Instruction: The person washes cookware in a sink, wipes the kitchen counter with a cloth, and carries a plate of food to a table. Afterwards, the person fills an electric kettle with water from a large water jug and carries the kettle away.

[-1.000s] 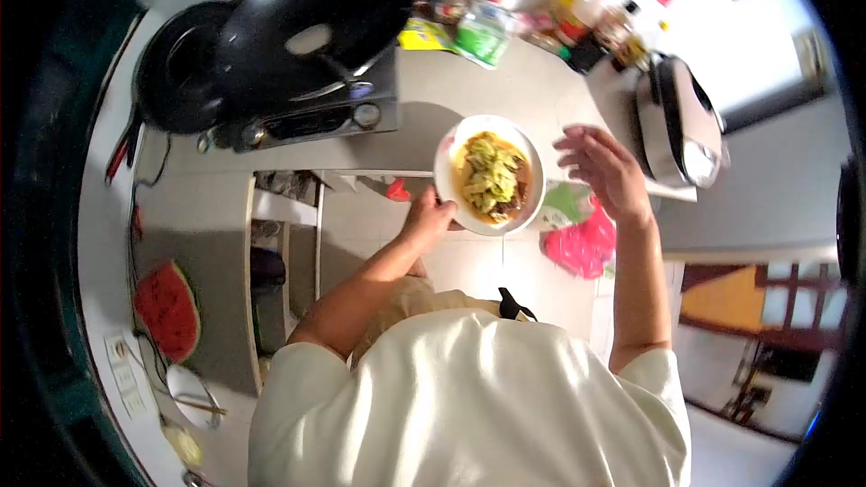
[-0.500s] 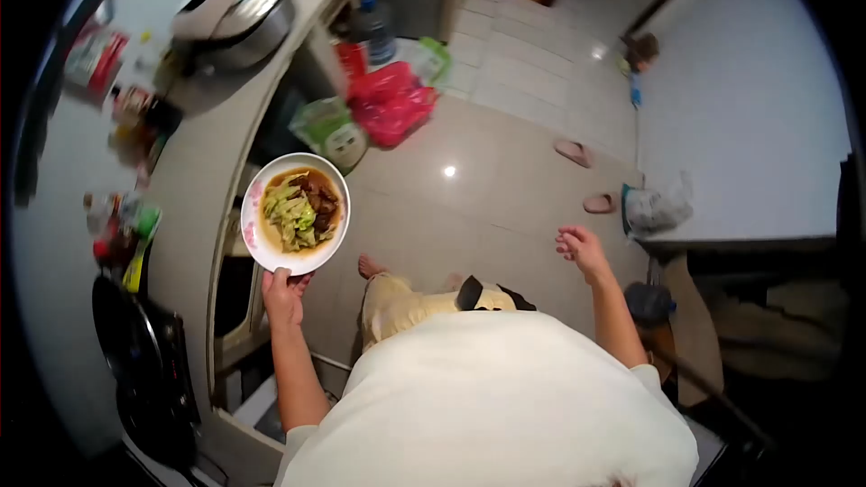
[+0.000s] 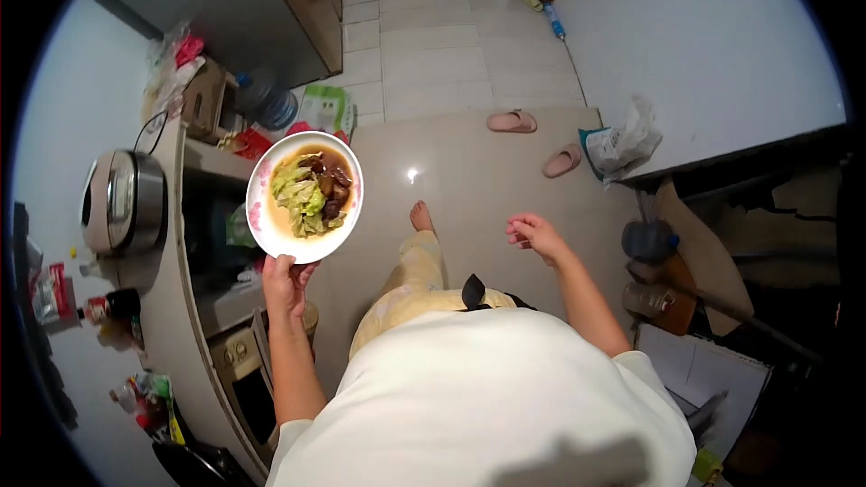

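My left hand [image 3: 287, 287] grips the near rim of a white plate [image 3: 262, 219] with pink flower marks, thumb on top and fingers beneath. Pale green cooked leaves [image 3: 303, 194] lie on the plate's left side, with brown chunks [image 3: 336, 188] beside them in thin brown sauce. The plate is held out over the floor near the counter. Empty and loosely curled, my right hand [image 3: 538, 236] hangs in the air over the floor to the right, well apart from the plate.
Along the left runs a counter [image 3: 171, 307] with a rice cooker [image 3: 126, 203], bottles and a black pan [image 3: 194, 464]. A water jug [image 3: 268, 104] and bags stand beyond the plate. Pink slippers [image 3: 511, 122] and a plastic bag [image 3: 622, 146] are ahead on the right.
I have stepped forward and turned, so the counter and rice cooker now sit lower left. The plate stays in my left hand. My right hand has come inward toward my body's middle.
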The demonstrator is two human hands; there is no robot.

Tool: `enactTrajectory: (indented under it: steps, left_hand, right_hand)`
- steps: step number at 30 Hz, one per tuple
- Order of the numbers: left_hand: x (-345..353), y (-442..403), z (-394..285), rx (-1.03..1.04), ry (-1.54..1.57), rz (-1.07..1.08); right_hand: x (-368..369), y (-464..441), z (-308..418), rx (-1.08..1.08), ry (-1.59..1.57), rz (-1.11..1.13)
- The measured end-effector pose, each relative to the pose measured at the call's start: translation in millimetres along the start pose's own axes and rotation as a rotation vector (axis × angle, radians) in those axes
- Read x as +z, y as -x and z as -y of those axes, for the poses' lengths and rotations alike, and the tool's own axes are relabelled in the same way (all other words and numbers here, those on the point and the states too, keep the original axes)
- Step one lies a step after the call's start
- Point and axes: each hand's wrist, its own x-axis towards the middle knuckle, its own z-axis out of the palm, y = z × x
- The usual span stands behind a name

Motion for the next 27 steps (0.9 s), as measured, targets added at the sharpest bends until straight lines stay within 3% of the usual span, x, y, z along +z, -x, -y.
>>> enactTrajectory:
  steps: [1, 3, 7, 9, 11, 14, 16, 20, 22, 27]
  left_hand:
    - [-22, -18, 10, -0.019, -0.036, 0.104]
    - [-8, -18, 6, 0.013, -0.013, 0.067]
    - [-32, -48, 5, -0.020, -0.139, 0.188]
    - [-31, -52, -3, -0.047, -0.192, 0.260]
    - [-38, -48, -11, -0.067, -0.243, 0.316]
    - [-38, -65, -8, -0.029, -0.227, 0.346]
    - [-42, -66, -8, -0.022, -0.232, 0.362]
    - [-63, -84, -4, -0.015, -0.205, 0.572]
    - [-60, -70, -12, -0.041, -0.256, 0.458]
    - [-66, -102, -14, -0.080, -0.309, 0.612]
  right_hand:
    - [7, -9, -18, 0.007, -0.021, -0.011]
    - [13, -14, -70, 0.043, -0.030, -0.120]
    - [-2, 4, -239, 0.244, 0.138, -0.290]
    - [24, 54, -276, 0.385, -0.091, -0.389]
    - [69, 107, -299, 0.410, -0.346, -0.658]
    - [67, 86, -417, 0.035, -0.768, -0.440]
    - [108, 109, -403, 0.239, -0.371, -0.562]
    - [159, 97, -429, 0.187, 0.011, -0.489]
    - [183, 88, -417, 0.126, 0.065, -0.489]
    - [176, 29, -352, -0.140, -0.003, -0.648]
